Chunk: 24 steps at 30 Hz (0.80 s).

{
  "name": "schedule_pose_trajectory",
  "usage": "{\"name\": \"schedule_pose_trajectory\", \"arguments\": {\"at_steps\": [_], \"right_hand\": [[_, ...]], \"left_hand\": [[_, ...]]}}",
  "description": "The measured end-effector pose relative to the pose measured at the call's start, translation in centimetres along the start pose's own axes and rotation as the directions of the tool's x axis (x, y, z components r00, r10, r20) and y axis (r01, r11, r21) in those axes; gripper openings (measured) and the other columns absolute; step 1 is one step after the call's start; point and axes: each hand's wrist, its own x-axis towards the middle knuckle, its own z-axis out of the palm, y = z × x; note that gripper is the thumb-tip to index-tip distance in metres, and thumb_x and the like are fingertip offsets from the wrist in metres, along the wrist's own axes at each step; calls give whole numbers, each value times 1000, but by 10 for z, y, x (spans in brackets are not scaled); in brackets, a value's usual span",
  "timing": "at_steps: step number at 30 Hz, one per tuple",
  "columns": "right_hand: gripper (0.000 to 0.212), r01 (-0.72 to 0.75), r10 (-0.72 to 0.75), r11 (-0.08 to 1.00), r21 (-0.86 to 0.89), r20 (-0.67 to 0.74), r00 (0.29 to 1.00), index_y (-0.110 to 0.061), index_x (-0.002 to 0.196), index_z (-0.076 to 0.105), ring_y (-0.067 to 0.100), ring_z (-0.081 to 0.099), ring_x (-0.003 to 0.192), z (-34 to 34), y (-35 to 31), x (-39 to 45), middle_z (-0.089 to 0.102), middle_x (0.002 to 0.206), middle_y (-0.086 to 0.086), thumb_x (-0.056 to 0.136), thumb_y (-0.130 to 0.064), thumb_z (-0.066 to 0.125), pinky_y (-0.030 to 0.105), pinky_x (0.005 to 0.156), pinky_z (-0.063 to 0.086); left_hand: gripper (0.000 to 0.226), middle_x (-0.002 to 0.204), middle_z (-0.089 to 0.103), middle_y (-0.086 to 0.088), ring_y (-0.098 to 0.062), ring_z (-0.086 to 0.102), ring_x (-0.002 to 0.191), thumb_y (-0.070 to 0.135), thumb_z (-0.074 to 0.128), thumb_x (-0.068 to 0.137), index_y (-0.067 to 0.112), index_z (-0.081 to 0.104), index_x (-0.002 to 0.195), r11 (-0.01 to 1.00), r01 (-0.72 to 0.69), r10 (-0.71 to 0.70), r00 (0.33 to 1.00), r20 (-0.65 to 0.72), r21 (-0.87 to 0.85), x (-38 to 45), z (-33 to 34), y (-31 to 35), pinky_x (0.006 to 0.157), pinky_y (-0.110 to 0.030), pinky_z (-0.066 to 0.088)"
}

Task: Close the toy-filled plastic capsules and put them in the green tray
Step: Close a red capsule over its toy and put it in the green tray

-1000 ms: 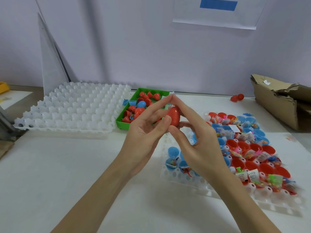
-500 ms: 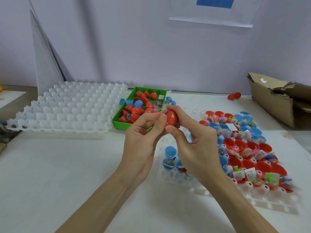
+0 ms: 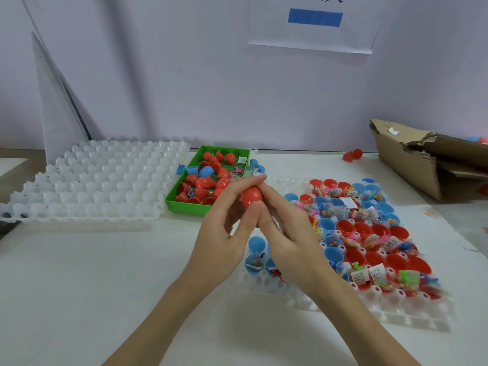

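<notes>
Both hands hold one red egg-shaped capsule point(image 3: 252, 196) above the table, just right of the green tray point(image 3: 182, 205). My left hand point(image 3: 224, 233) wraps fingers over its top and left side. My right hand point(image 3: 285, 233) pinches it from the right, thumbs meeting beneath it. The green tray holds several red capsules and one blue capsule point(image 3: 206, 171). To the right, a white cell tray point(image 3: 303, 297) carries several open red and blue capsule halves point(image 3: 369, 233) filled with small packaged toys.
A large empty white cell tray point(image 3: 92, 180) lies left of the green tray. A torn cardboard box point(image 3: 422, 159) sits at the far right. Two red capsule pieces point(image 3: 352, 155) rest near the wall. Loose blue halves point(image 3: 188, 169) lie beside the green tray.
Both hands have lowered slightly with the red capsule and closed tighter round it, so less of it shows. The camera has tilted up a little.
</notes>
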Motion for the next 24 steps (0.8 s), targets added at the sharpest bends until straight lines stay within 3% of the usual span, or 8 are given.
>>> {"name": "schedule_pose_trajectory", "arguments": {"at_steps": [2, 8, 11, 15, 20, 24], "right_hand": [[37, -1, -1, 997, 81, 27, 1000, -35, 141, 51, 10, 59, 129, -1, -6, 1, 65, 134, -15, 106, -21, 47, 33, 107, 51], [40, -102, 74, 981, 164, 167, 983, -10, 143, 56, 20, 66, 120, -27, -19, 8, 70, 129, 1, 103, -14, 54, 30, 100, 55], [39, -125, 90, 972, 197, 177, 980, -10, 142, 57, 20, 66, 121, -30, -22, 7, 70, 129, 2, 103, -13, 55, 29, 100, 53], [39, -137, 92, 954, 266, 175, 980, -8, 140, 59, 36, 64, 116, -27, -19, 8, 71, 124, 10, 101, -15, 56, 32, 98, 55], [44, -96, 63, 944, 317, 112, 992, -3, 141, 57, 35, 67, 114, -22, -18, 8, 72, 123, 13, 98, -14, 59, 30, 94, 55], [33, -84, 60, 959, 271, 95, 994, -9, 135, 64, 38, 66, 112, -22, -12, 9, 72, 118, 15, 102, -14, 58, 35, 97, 57]], "left_hand": [[38, 132, 67, 11, -14, 64, 125, 30, 57, 101, 21, 61, 139, 999, -26, 27, 999, -44, 24, -1, 1, 2, 95, -16, 52], [29, 113, 72, 11, -11, 71, 87, 21, 71, 98, 24, 69, 126, 997, -63, 57, 986, -156, -33, -4, 5, 5, 77, -14, 56], [25, 114, 71, 14, -10, 71, 91, 22, 66, 97, 24, 69, 121, 995, -85, 77, 986, -149, -49, -3, 8, 7, 76, -14, 56], [21, 108, 71, 16, -9, 69, 86, 28, 57, 102, 27, 68, 120, 994, -102, 106, 983, -148, 32, -3, 5, 6, 74, -14, 54], [24, 113, 71, 11, -17, 70, 92, 31, 52, 105, 30, 66, 124, 988, -115, 126, 986, -111, 100, -4, 3, 8, 78, -19, 54], [23, 106, 73, 11, -14, 71, 83, 34, 56, 103, 29, 70, 120, 992, -68, 81, 989, -124, 104, -1, 0, 3, 72, -16, 55]]}}
